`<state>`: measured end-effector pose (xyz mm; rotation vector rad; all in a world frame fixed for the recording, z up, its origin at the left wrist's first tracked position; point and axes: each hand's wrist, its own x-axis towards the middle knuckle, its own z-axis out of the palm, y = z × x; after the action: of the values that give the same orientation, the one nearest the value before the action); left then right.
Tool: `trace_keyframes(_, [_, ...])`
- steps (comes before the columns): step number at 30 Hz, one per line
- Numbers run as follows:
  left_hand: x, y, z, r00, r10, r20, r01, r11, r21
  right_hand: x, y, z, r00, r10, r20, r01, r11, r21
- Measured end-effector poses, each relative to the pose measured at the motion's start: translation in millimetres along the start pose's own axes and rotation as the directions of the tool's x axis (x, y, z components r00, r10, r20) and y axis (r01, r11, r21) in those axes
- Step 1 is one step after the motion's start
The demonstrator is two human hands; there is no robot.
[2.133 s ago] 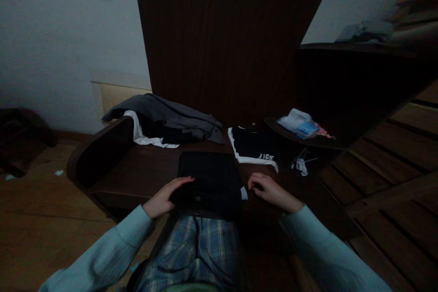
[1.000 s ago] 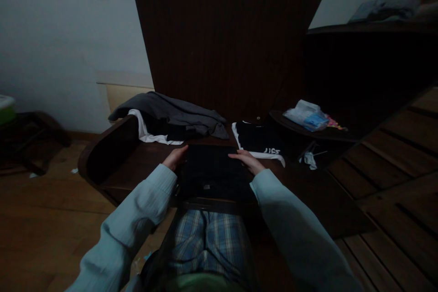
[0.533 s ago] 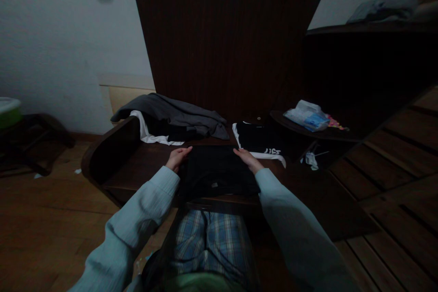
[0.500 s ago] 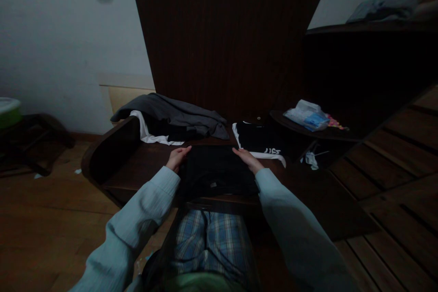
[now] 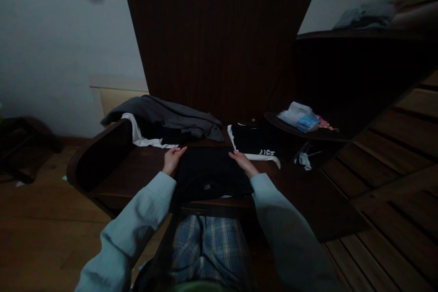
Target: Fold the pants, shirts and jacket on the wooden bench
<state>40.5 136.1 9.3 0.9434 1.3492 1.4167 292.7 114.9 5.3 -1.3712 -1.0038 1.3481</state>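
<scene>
A black folded garment (image 5: 208,171), perhaps a shirt, lies on the dark wooden bench (image 5: 119,169) in front of me, with a small pale tag mark near its front edge. My left hand (image 5: 173,160) pinches its far left corner between thumb and fingers. At the far right corner, my right hand (image 5: 242,161) grips the cloth the same way. Just behind the right hand sits a folded black-and-white shirt (image 5: 255,139) with white lettering. Beyond the left hand, a grey garment (image 5: 171,114) is heaped over white cloth (image 5: 137,132) and black cloth.
A plastic packet (image 5: 300,117) rests on a small rounded shelf (image 5: 273,123) at right, with crumpled white material (image 5: 304,160) below it. A curved armrest (image 5: 85,155) bounds the bench at left. A tall dark panel (image 5: 219,45) stands behind. Slatted wood (image 5: 393,169) is at far right.
The view has shifted slightly, so the scene sits a little further left. Both hands keep hold of the black garment's far corners; its position on the bench looks nearly the same.
</scene>
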Motion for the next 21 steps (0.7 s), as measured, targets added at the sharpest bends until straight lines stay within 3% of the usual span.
trace_keyframes(7, [0.0, 0.5, -1.2, 0.998, -0.041, 0.039, 0.044, 0.997, -0.057, 3.7, 2.8, -2.3, 0.999, 0.033, -0.004, -0.033, 0.999, -0.033])
trace_keyframes(11, [-0.5, 1.9, -2.6, 0.998, 0.044, 0.046, -0.042, 0.998, -0.041, 4.1, 1.9, -1.7, 0.999, 0.040, -0.023, -0.041, 0.998, -0.048])
trace_keyframes(15, [-3.6, 7.3, -3.7, 0.988, 0.154, -0.026, -0.153, 0.988, 0.030, 1.8, 0.3, -0.8, 0.999, 0.036, -0.018, -0.037, 0.997, -0.066])
trace_keyframes(21, [-4.3, 9.4, -5.2, 0.988, 0.140, -0.062, -0.141, 0.990, -0.013, 0.7, 1.5, -1.8, 1.000, 0.025, -0.009, -0.026, 0.997, -0.075])
